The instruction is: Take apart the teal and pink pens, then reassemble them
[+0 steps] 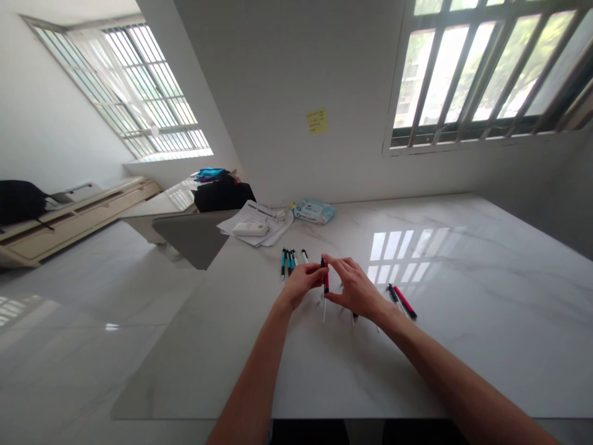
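A red and black pen (326, 279) stands upright between my two hands. My left hand (301, 283) pinches it from the left with thumb and fingers. My right hand (354, 289) grips it too, forefinger at the top end and thumb at the bottom. Below it, a thin white stick (324, 311) like a pen refill points toward me. Small thin parts, partly hidden by my right hand, lie beneath it. Several teal and black pens (283, 264) and a white pen (304, 255) lie beyond my left hand. A red pen (406, 302) and a black-and-white pen (393, 293) rest by my right forearm.
At the table's far left corner are papers (245, 216) with a white device (251, 229) on top. A blue wipes packet (315, 211) lies against the wall. Behind the papers is a dark bag (225, 193). The marble table's (185, 377) left edge borders the floor.
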The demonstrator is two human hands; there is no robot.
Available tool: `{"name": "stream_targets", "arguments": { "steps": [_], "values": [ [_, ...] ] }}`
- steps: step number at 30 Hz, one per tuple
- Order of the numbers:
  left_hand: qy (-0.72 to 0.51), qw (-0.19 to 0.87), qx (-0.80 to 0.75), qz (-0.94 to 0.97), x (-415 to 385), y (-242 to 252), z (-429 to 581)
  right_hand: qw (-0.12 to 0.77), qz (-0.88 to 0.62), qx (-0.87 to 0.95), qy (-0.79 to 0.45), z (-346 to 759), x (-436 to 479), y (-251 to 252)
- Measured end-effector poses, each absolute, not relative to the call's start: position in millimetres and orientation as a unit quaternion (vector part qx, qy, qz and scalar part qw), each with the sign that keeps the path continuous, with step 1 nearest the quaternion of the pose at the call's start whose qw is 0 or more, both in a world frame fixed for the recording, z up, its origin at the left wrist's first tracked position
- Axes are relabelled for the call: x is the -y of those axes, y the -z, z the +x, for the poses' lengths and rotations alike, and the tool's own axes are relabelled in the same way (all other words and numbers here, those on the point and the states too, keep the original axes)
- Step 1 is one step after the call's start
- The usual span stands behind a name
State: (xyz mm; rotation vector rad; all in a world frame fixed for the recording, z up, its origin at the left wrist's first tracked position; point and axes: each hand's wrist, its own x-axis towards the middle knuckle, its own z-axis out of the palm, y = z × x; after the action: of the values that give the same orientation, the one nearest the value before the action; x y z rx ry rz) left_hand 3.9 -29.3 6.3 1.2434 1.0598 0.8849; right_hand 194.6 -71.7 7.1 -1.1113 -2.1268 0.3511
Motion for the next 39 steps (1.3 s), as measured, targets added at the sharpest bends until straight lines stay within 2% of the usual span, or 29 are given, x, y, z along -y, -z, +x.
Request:
{"name": "stream_targets", "arguments": {
  "steps": [5, 10, 14, 17, 23, 28, 39],
  "values": [
    [-0.465, 0.53, -0.487, 0.515, 20.1, -7.0, -4.1, 0.367, -0.465, 0.795, -0.132, 188.6, 69.0, 1.9],
    [-0.551, 0.487, -0.483, 0.475, 10.9, -10.3, -15.9, 0.295, -0.463, 0.823, -0.146, 170.7, 73.1, 13.3],
    [-0.574, 0.469, -0.488, 0.461, 8.7, -8.8, -15.9, 0.284, -0.453, 0.829, -0.162, 161.9, 76.4, 13.5],
    [-0.56, 0.45, -0.491, 0.492, 8.6, -6.9, -12.3, 0.317, -0.438, 0.821, -0.185, 166.4, 73.9, 11.2],
    [-0.5, 0.442, -0.484, 0.565, 11.9, -6.0, -3.2, 0.441, -0.456, 0.715, -0.293, 195.1, 56.6, 4.0],
    [-0.43, 0.451, -0.48, 0.618, 16.5, -5.9, 2.0, 0.519, -0.469, 0.658, -0.278, 211.4, 44.5, -0.7],
    [-0.407, 0.451, -0.451, 0.653, 23.2, -10.1, 9.6, 0.546, -0.454, 0.617, -0.338, 211.3, 44.2, 0.3]
  ]
}}
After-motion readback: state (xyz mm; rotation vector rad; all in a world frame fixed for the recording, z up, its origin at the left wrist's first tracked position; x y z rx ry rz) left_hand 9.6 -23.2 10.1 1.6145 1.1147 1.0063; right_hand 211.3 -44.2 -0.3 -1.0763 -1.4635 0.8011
